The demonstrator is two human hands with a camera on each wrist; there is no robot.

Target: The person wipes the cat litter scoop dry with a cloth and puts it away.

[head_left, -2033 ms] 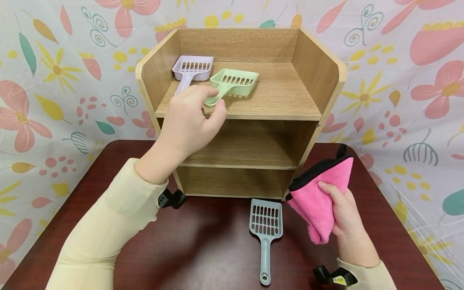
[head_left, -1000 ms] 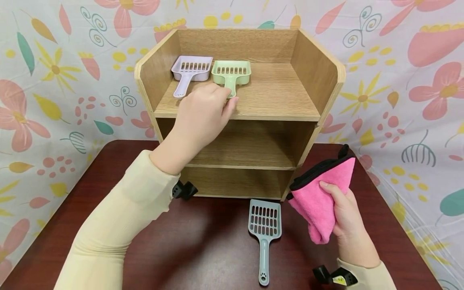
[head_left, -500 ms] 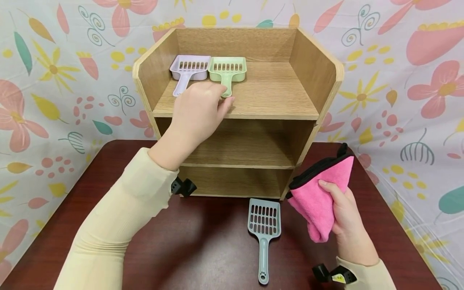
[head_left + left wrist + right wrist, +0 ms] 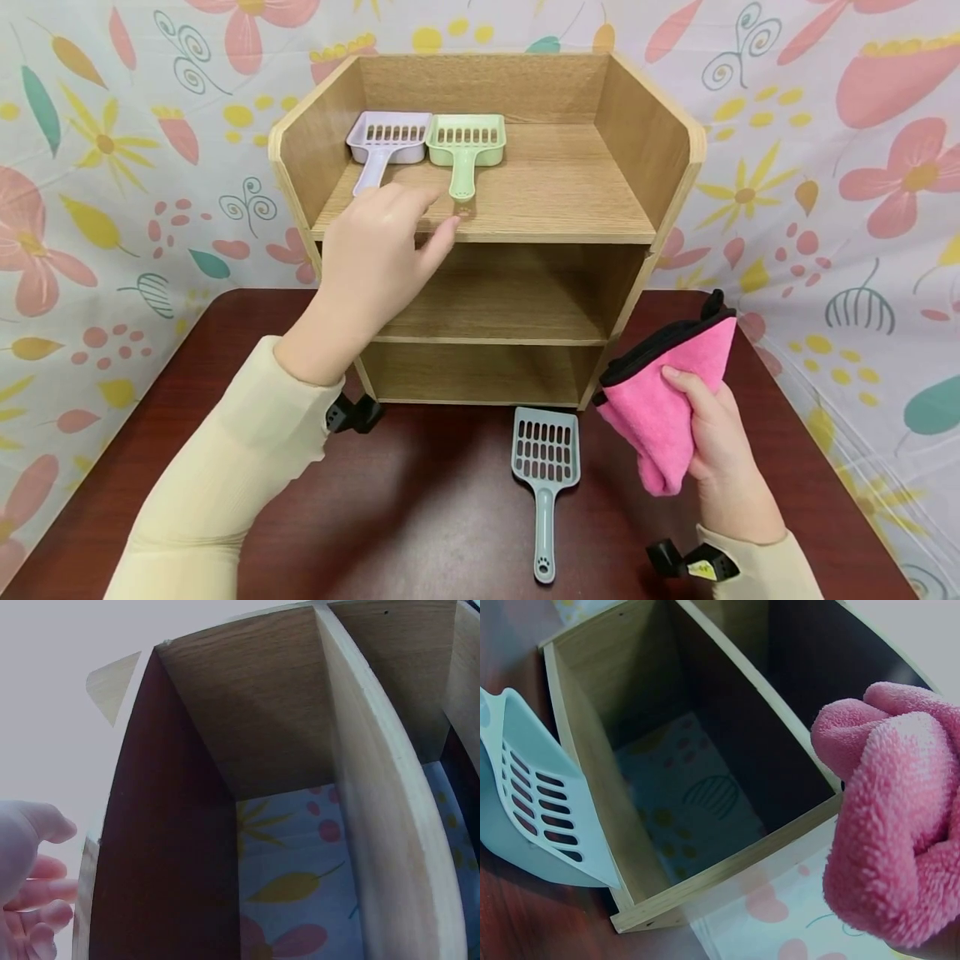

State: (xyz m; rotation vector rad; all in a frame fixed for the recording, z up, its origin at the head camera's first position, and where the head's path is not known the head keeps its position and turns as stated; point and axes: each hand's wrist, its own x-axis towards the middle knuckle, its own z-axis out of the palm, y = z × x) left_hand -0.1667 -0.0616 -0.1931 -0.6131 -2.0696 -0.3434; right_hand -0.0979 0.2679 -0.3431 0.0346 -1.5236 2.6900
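Observation:
On the top shelf a green litter scoop point(image 4: 464, 158) lies beside a purple litter scoop point(image 4: 387, 137), handles toward the front; their trays touch or nearly touch. My left hand point(image 4: 378, 254) is in front of the shelf edge, thumb and fingers apart and just clear of the green handle. It hides the tip of the purple handle. In the left wrist view that hand point(image 4: 30, 881) holds nothing. My right hand point(image 4: 723, 450) grips a folded pink cloth point(image 4: 667, 408) with black trim above the table. Between the hands, a grey-blue litter scoop point(image 4: 545, 467) lies on the table.
The wooden shelf unit point(image 4: 487, 236) stands on a dark red table point(image 4: 420, 517), with two lower compartments facing me. Side panels point(image 4: 656, 142) flank its top. A flower-patterned cloth point(image 4: 810, 167) hangs behind and at both sides.
The green scoop was turned straight and slid left against the purple one. My left hand has let go of its handle and drawn back left. The right hand still holds the cloth.

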